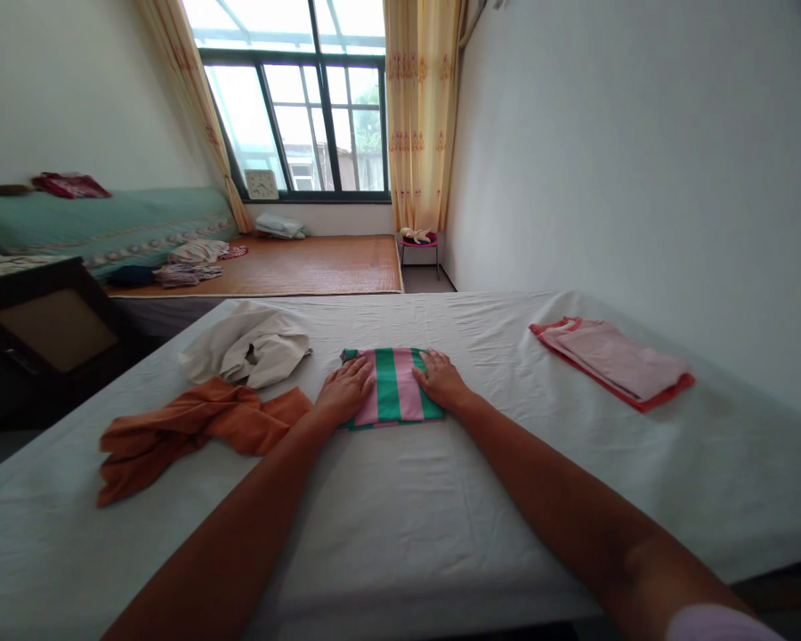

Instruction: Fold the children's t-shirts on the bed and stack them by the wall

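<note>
The cloth (387, 387) lies on the sheet (400, 507), the left hand (344, 390) on its left end, the right hand (443, 381) on its right. Left of the cloth lies a garment (200, 423); left and behind it, a bundle (277, 353). Well right of the cloth lies a pile (610, 361). Far behind the cloth are a mat (334, 263), a stool (431, 245) and, farthest, the window (300, 125); far left and behind, a cabinet (57, 325).

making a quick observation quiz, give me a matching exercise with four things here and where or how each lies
1. striped cloth
2. rust-coloured cloth
3. pink garment
4. square clock

A. folded, near the right wall
B. at the window
C. crumpled
D. under the left hand and right hand

Pairs: 1-D, 2-C, 3-A, 4-B
</note>
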Action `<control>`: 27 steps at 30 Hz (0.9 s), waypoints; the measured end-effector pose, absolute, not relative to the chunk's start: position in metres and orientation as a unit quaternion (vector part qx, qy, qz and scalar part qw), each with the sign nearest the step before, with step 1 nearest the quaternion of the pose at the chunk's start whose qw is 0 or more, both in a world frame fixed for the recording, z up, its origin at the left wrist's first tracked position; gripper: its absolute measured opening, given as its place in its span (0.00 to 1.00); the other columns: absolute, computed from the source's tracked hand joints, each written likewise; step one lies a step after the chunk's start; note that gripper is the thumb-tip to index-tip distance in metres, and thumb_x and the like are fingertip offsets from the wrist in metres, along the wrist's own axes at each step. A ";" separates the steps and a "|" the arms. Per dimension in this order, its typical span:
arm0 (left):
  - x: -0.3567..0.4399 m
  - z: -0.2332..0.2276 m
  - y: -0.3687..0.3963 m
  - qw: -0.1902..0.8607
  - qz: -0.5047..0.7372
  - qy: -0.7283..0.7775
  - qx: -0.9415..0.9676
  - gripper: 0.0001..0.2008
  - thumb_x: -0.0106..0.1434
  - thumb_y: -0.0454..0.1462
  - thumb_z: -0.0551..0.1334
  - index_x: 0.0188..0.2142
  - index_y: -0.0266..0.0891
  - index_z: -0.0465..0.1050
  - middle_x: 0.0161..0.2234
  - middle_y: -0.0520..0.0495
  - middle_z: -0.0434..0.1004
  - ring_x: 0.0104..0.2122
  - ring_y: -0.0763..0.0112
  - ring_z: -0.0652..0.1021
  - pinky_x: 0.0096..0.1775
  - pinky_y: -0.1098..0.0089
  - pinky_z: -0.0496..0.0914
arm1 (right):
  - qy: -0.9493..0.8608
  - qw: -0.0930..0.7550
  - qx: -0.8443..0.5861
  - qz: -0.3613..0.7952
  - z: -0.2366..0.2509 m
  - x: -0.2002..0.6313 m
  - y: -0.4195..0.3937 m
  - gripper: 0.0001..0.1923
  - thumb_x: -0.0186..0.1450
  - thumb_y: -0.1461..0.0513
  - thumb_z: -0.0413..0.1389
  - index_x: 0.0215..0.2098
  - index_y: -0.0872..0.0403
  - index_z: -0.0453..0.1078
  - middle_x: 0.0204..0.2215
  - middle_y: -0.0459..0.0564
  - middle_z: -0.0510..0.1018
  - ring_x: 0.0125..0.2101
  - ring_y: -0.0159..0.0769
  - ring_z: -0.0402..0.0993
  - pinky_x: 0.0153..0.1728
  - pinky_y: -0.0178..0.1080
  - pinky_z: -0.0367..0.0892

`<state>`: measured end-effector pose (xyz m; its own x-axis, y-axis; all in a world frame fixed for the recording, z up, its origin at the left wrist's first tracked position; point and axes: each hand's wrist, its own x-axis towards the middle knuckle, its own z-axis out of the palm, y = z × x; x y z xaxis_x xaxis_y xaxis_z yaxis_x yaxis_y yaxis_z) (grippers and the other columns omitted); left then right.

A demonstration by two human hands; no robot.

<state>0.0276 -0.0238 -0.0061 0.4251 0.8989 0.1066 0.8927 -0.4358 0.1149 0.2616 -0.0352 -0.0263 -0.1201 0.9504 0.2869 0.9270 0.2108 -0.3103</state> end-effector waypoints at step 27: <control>0.027 -0.004 -0.025 0.043 0.111 0.523 0.844 0.25 0.69 0.48 0.44 0.62 0.44 0.60 0.65 0.47 0.56 0.64 0.59 0.58 0.62 0.54 0.54 | -0.416 0.449 -0.479 0.629 -0.002 0.250 -0.045 0.14 0.57 0.55 0.62 0.37 0.56 0.73 0.30 0.52 0.81 0.33 0.40 0.79 0.41 0.46 0.74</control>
<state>0.0269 -0.0252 -0.0044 0.4292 0.8920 0.1417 0.8729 -0.4500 0.1884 0.2500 -0.0452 -0.0024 -0.1374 0.9637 -0.2289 -0.1662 -0.2503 -0.9538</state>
